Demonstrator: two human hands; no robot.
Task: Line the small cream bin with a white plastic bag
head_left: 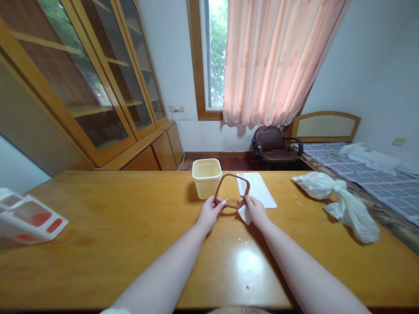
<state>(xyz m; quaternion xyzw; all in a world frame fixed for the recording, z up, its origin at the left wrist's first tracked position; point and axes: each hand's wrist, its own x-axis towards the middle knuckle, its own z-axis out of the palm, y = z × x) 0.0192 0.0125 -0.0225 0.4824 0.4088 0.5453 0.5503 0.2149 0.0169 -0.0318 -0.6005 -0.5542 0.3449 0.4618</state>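
Note:
A brown square ring with rounded corners [231,175], like a rim frame, is held tilted up over the middle of the table. The fingers of my left hand [209,214] are closed on its lower left corner. My right hand [257,213] grips its lower right side and also has a piece of white tissue or cloth [245,214] hanging under the fingers. Just behind the ring stands a cream plastic bin [207,183], upright and open at the top. A flat white sheet [262,192] lies behind my right hand.
At the left table edge is a white plastic holder with red patches [37,220]. A knotted white plastic bag [348,205] lies on the right of the wooden table [114,253]. Beyond are an office chair [275,144], a bed [353,161] and a glass-door cabinet [108,87].

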